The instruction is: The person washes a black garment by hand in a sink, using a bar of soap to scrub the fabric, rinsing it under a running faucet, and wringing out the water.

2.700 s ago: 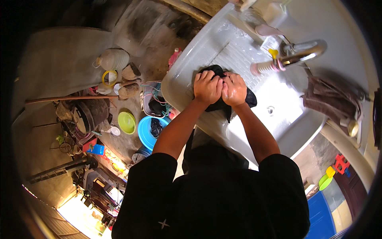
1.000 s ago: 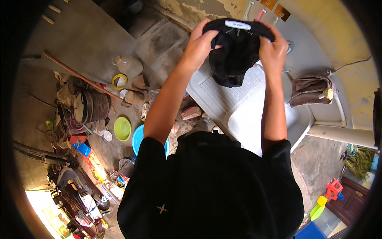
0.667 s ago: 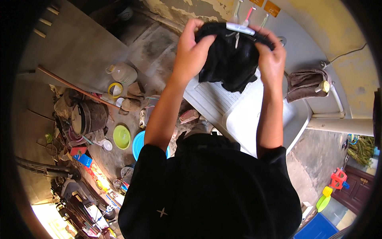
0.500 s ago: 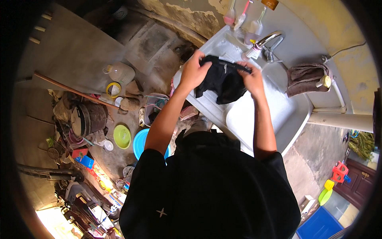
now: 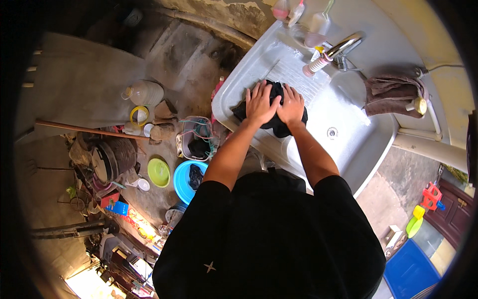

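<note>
One black cloth (image 5: 277, 110), bunched, lying on the ribbed washboard slope of one white sink (image 5: 348, 149), at its left end.

Two hands on the cloth, side by side and touching. Left hand (image 5: 260, 103): palm down, fingers spread flat over the cloth, pressing rather than pinching. Right hand (image 5: 291, 104): palm down, fingers close together, laid flat on the cloth's right half. Neither hand closes around the fabric.

One drain (image 5: 332, 132) in the sink basin, to the right of the cloth and apart from it.

One metal tap (image 5: 343, 47) above the basin, with one ribbed white hose piece (image 5: 316, 65) at its spout, pointing toward the washboard.

One brown cloth (image 5: 393, 94), draped over the sink's far right rim.

Bottles on the ledge behind the tap; count unclear at the picture's edge.

On the floor to the person's left: one blue basin (image 5: 189, 179) holding one dark item; one green bowl (image 5: 159, 172) just beside it; one wire basket (image 5: 196, 139) near the sink's corner; one large clear plastic jug (image 5: 144, 93) lying on its side; one long wooden handle (image 5: 89, 130) across the ground.
</note>
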### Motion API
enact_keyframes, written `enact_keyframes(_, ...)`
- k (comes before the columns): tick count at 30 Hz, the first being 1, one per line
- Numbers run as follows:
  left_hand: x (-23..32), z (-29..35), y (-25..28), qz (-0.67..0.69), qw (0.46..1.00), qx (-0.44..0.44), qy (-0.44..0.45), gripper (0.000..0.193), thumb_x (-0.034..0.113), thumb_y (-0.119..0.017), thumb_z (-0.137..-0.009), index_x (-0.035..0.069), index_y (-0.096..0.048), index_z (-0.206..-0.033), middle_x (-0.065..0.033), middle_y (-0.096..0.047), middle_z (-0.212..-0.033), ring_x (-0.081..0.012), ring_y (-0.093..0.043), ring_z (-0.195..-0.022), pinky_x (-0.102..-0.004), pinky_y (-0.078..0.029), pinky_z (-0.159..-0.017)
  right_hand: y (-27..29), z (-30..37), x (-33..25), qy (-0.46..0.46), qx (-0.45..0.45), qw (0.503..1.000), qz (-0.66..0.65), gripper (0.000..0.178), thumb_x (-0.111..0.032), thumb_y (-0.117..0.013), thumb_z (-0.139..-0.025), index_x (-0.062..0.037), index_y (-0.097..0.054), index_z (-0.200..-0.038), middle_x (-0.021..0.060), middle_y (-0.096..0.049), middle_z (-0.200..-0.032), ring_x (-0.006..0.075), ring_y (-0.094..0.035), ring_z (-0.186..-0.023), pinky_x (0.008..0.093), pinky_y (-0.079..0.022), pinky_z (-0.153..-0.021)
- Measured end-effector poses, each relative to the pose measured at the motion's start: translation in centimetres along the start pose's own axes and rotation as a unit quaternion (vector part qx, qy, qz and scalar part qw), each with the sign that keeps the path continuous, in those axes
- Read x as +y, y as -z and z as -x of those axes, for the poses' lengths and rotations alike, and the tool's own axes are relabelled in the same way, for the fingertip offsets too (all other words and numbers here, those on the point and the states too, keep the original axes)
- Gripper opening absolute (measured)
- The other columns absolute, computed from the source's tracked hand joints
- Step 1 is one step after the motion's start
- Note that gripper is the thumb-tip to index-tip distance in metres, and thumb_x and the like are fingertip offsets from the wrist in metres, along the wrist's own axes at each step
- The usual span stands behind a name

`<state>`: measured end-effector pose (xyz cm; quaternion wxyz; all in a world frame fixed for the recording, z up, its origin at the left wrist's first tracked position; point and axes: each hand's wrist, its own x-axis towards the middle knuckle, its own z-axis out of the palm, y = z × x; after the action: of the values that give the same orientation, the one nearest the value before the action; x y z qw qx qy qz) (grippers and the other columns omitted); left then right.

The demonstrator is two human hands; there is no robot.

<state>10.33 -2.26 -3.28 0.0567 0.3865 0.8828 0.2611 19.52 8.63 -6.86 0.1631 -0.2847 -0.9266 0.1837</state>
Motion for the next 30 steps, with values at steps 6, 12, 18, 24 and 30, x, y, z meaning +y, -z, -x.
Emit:
enact_keyframes(6, -0.1, 1.6, 0.0, -0.050, 0.997, 0.012, -0.050, 0.061, 0.046, -0.062, -0.089, 0.009, -0.053, -0.135, -0.0198, -0.042, -0.151, -0.0415, -0.033, -0.142, -0.0598, -0.020, -0.116, 1.3, 1.2, -2.2, 0.047, 0.012, 0.998, 0.046, 0.063, -0.037, -0.053, -0.089, -0.0137, -0.047, -0.147, 0.0103, -0.050, -0.148, 0.0307, -0.045, -0.133, 0.0517, -0.032, -0.110)
enact_keyframes(12, -0.5, -1.3, -1.4, -0.038, 0.998, 0.011, -0.038, 0.042, 0.045, -0.062, -0.087, 0.008, -0.061, -0.108, -0.0131, -0.059, -0.112, -0.0340, -0.051, -0.110, -0.0529, -0.036, -0.093, 0.2, -0.7, -1.2, -0.007, -0.073, 0.997, 0.007, 0.046, -0.030, -0.049, -0.088, -0.0067, -0.062, -0.126, 0.0096, -0.062, -0.120, 0.0291, -0.056, -0.109, 0.0437, -0.041, -0.092)
enact_keyframes(18, -2.0, -7.1, -2.1, -0.041, 0.999, -0.015, -0.009, 0.042, 0.047, -0.055, -0.095, 0.007, -0.063, -0.095, -0.0157, -0.067, -0.089, -0.0398, -0.066, -0.069, -0.0506, -0.053, -0.063, -0.9, -6.0, -0.7, -0.062, -0.099, 0.993, 0.012, 0.026, -0.030, -0.056, -0.094, -0.0069, -0.063, -0.084, 0.0181, -0.068, -0.070, 0.0352, -0.068, -0.065, 0.0430, -0.054, -0.059)
enact_keyframes(24, -0.2, -10.8, 0.6, -0.053, 0.979, -0.178, 0.080, 0.043, 0.044, -0.048, -0.099, 0.006, -0.068, -0.103, -0.0221, -0.070, -0.091, -0.0445, -0.066, -0.078, -0.0548, -0.052, -0.074, -0.8, -7.5, -0.6, -0.120, -0.103, 0.987, 0.021, 0.034, -0.035, -0.056, -0.096, -0.0036, -0.068, -0.092, 0.0252, -0.068, -0.078, 0.0430, -0.068, -0.072, 0.0517, -0.053, -0.067)
enact_keyframes(30, 1.2, -10.1, 6.3, 0.220, 0.965, 0.117, 0.078, 0.039, 0.033, -0.047, -0.102, 0.001, -0.066, -0.090, -0.0248, -0.067, -0.087, -0.0462, -0.064, -0.084, -0.0516, -0.049, -0.074, 6.0, -7.6, -3.6, -0.047, 0.128, 0.971, -0.196, 0.037, -0.033, -0.064, -0.095, 0.0043, -0.065, -0.095, 0.0262, -0.065, -0.084, 0.0474, -0.062, -0.077, 0.0487, -0.048, -0.067)
